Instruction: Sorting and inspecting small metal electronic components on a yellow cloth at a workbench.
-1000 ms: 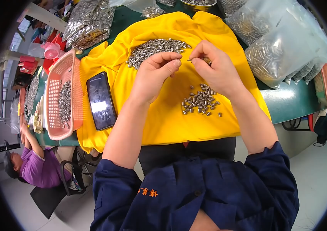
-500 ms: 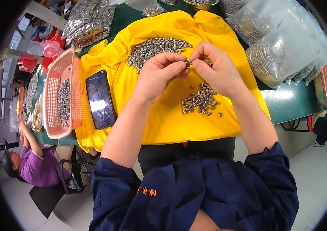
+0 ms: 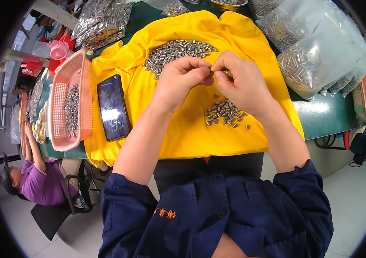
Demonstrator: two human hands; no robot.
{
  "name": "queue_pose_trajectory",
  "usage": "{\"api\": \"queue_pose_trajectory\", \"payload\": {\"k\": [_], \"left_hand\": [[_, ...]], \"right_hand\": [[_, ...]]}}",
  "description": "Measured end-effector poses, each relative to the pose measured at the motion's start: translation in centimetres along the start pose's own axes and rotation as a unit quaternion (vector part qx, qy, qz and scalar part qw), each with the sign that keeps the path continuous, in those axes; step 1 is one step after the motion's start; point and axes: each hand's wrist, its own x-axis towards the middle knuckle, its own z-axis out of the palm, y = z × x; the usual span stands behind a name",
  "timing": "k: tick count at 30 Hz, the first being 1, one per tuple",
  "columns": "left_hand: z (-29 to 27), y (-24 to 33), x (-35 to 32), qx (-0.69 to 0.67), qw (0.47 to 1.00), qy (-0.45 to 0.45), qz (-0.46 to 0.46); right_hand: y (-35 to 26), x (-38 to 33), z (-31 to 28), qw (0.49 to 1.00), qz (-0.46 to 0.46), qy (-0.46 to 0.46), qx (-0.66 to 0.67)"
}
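My left hand [image 3: 178, 84] and my right hand [image 3: 245, 81] meet fingertip to fingertip over the yellow cloth [image 3: 183, 144]. The left thumb and forefinger pinch a small metal cylinder, now almost wholly hidden by the fingers. My right thumb and forefinger are pinched right beside it; whatever they grip is too small to make out. Behind my left hand spreads a large heap of small metal cylinders [image 3: 174, 52]. Nearer to me, below my right hand, lies a smaller pile of such cylinders [image 3: 225, 113].
A black phone [image 3: 113, 107] lies on the cloth at left, beside a pink basket [image 3: 87, 103] of metal parts. Clear bags of parts [image 3: 299, 71] stand at the right, another bag [image 3: 101, 23] at far left. A person in purple [image 3: 45, 182] sits at the left.
My fingertips have closed in around the small metal cylinder, which showed more plainly before. Both hands stay at about the same spot. The whole view has shifted slightly.
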Motion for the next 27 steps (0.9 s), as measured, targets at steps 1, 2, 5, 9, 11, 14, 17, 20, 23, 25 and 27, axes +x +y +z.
{"api": "queue_pose_trajectory", "payload": {"k": [1, 2, 5, 9, 11, 14, 17, 20, 23, 25, 27], "left_hand": [[-0.2, -0.1, 0.2, -0.021, 1.000, 0.003, -0.018], [-0.8, 0.1, 0.4, -0.026, 0.999, 0.013, -0.013], [-1.1, 0.0, 0.1, 0.044, 0.999, 0.020, 0.022], [1.4, 0.1, -1.0, 0.297, 0.947, -0.119, -0.012], [1.6, -0.1, -1.1, 0.305, 0.939, -0.159, 0.014], [0.0, 0.7, 0.0, 0.440, 0.882, -0.014, 0.168], [-2.3, 1.7, 1.4, 0.608, 0.766, 0.014, 0.209], [-3.0, 1.8, 2.0, 0.737, 0.649, -0.010, 0.188], [-2.7, 1.4, 2.2, 0.754, 0.634, -0.009, 0.170], [-2.6, 1.2, 2.2, 0.758, 0.627, -0.022, 0.179], [-2.7, 1.1, 2.2, 0.763, 0.618, -0.034, 0.187]], "right_hand": [[0.1, -0.1, -0.1, 1.000, -0.009, 0.005, -0.011], [0.3, 0.2, -0.2, 0.998, -0.011, 0.055, 0.022], [0.4, 0.5, -0.7, 0.989, 0.039, 0.094, 0.107], [1.3, 0.6, -0.7, 0.991, 0.012, 0.104, 0.089], [1.5, 0.6, -0.8, 0.988, 0.025, 0.104, 0.115], [1.3, 0.7, -0.8, 0.987, 0.044, 0.111, 0.107], [1.4, 0.9, -0.6, 0.990, 0.036, 0.098, 0.091], [1.4, 0.9, -0.4, 0.991, 0.029, 0.104, 0.083], [1.3, 0.8, -0.4, 0.991, 0.049, 0.094, 0.084], [1.2, 0.8, -0.4, 0.992, 0.045, 0.096, 0.072], [1.1, 0.8, -0.5, 0.992, 0.049, 0.085, 0.074]]}}
